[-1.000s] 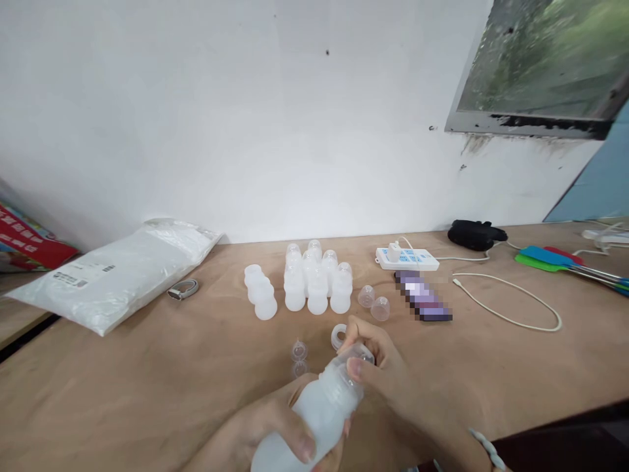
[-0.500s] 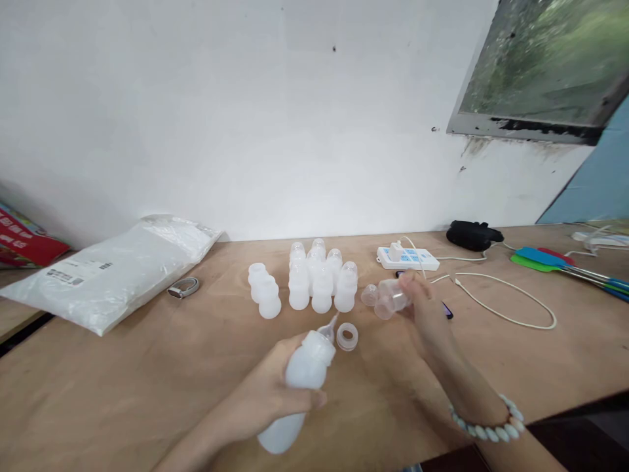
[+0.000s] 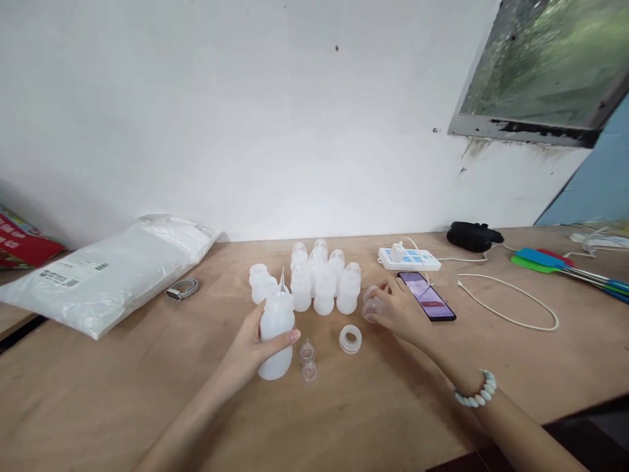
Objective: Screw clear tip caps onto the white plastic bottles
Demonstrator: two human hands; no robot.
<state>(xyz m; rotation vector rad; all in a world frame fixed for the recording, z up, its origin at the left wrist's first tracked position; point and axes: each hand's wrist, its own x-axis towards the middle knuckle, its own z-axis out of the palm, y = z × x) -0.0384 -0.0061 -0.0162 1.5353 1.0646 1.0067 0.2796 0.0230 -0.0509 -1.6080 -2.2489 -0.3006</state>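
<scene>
My left hand is wrapped round a white squeeze bottle with a thin pointed nozzle, standing upright on the wooden table. My right hand lies over a clear plastic cap to the right of a cluster of several small white bottles; the fingers curl around the cap. Two more small bottles stand just behind the held one. A white ring cap and two small clear caps lie between my hands.
A phone lies right of my right hand, with a white power strip and cable behind. A white plastic bag and a metal ring lie at left. Coloured spatulas and a black object are at far right.
My left hand has stood the squeeze bottle upright and moved it forward to the left of the cluster. My right hand has come down to the table beside the phone.
</scene>
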